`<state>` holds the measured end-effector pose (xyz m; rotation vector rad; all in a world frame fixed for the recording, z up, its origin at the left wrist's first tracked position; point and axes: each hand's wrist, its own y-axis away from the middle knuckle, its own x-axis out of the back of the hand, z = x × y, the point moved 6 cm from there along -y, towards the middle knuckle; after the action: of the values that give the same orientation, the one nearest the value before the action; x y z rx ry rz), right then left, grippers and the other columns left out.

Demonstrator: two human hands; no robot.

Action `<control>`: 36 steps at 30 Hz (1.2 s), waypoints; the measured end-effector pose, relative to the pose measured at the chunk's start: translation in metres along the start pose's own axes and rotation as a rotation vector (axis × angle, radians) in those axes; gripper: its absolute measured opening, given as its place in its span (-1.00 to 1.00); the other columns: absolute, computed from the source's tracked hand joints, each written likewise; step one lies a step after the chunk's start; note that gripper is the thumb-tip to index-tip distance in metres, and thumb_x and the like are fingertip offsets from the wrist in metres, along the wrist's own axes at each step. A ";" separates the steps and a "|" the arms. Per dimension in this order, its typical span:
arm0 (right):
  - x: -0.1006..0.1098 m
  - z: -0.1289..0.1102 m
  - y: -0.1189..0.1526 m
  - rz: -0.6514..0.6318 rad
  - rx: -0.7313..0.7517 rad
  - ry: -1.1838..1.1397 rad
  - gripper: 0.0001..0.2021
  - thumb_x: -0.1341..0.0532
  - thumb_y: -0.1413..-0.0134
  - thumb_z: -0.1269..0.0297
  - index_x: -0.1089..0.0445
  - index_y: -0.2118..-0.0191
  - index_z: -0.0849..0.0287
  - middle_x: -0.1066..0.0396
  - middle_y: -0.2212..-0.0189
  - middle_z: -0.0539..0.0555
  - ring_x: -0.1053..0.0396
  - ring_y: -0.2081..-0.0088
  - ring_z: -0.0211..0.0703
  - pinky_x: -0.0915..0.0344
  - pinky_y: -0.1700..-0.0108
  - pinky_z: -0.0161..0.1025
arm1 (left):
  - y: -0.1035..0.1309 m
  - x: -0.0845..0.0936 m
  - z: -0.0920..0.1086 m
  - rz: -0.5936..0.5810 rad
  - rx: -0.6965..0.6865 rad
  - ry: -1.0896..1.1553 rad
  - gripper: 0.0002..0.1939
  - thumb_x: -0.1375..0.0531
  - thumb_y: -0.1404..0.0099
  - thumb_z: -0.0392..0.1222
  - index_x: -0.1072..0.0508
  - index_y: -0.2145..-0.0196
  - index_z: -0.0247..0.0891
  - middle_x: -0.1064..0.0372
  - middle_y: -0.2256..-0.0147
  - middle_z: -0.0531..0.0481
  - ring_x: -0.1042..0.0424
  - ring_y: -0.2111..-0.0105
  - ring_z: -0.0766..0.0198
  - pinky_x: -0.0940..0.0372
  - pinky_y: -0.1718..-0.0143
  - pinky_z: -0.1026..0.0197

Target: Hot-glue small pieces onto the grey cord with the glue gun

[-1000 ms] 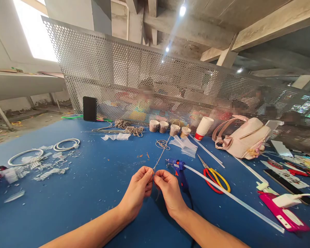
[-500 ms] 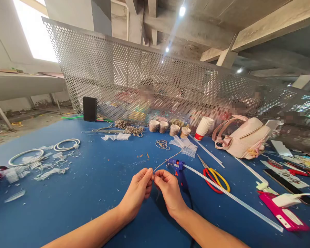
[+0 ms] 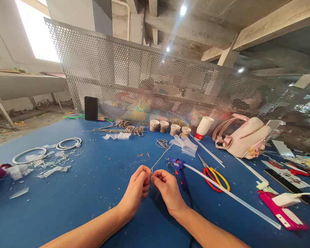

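A thin twisted cord rises from my fingers and slants away to the upper right, its far end near the clear plastic strips. My left hand is closed, pinching the cord between thumb and forefinger. Close beside it, my right hand is also closed in a pinch at the near part of the cord; a faint tail hangs below. The exact grip is partly hidden by the fingers. Just right of my hands lies a blue glue gun with a long clear glue stick in its back.
Red-and-yellow-handled scissors lie to the right, near a pink power strip. Several cord-wrapped cups, stacked paper cups and a pink backpack stand along the perforated screen. White rings and plastic scraps lie left.
My left hand has shifted slightly left and up, parting a little from my right hand. The cord's free length has swung left and now points more steeply away.
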<state>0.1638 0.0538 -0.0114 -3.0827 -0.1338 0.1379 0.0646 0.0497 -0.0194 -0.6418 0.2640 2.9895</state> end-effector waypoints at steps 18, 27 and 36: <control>-0.001 0.000 0.001 -0.008 0.007 -0.019 -0.82 -0.26 0.13 0.22 -0.33 0.52 0.22 -0.27 0.61 -0.06 -0.13 0.54 -0.32 -0.06 0.49 -0.34 | 0.000 -0.002 0.001 0.045 -0.013 0.013 -0.85 -0.13 -0.07 -0.17 -0.17 0.49 -0.20 0.07 0.68 0.29 0.16 0.72 0.53 0.24 0.70 0.44; 0.002 0.003 -0.002 0.026 0.012 -0.012 -0.83 -0.25 0.11 0.21 -0.36 0.50 0.22 -0.26 0.62 -0.07 -0.11 0.56 -0.33 -0.05 0.50 -0.34 | -0.001 -0.004 0.000 -0.010 -0.023 0.003 -0.73 -0.19 -0.10 -0.01 -0.20 0.49 -0.22 0.07 0.66 0.27 0.12 0.70 0.51 0.21 0.70 0.43; 0.004 0.004 -0.003 0.038 0.013 -0.007 -0.82 -0.25 0.11 0.20 -0.36 0.51 0.21 -0.25 0.63 -0.08 -0.10 0.56 -0.32 -0.04 0.50 -0.34 | -0.001 -0.004 -0.001 -0.019 -0.020 0.000 -0.67 -0.22 -0.08 0.05 -0.20 0.49 -0.22 0.08 0.65 0.26 0.12 0.70 0.51 0.22 0.70 0.43</control>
<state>0.1668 0.0573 -0.0150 -3.0733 -0.0739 0.1505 0.0686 0.0500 -0.0183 -0.6430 0.2271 2.9772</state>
